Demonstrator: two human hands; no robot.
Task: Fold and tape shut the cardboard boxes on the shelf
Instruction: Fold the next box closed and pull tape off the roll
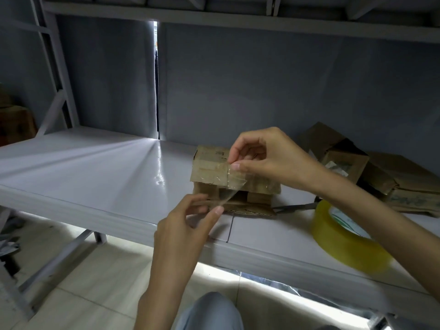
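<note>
Stretching between both hands, a clear strip of tape [227, 189] runs down from the top of a small cardboard box [214, 173] standing on the white shelf [95, 167]. The right hand [269, 158] pinches the strip's upper end against the box top; the left hand [190, 225] pinches its lower end in front of the box. A yellowish tape roll [342, 236] lies near the shelf's front edge, scissors [297, 207] just behind it, and more unfolded boxes [371, 167] sit at the right.
</note>
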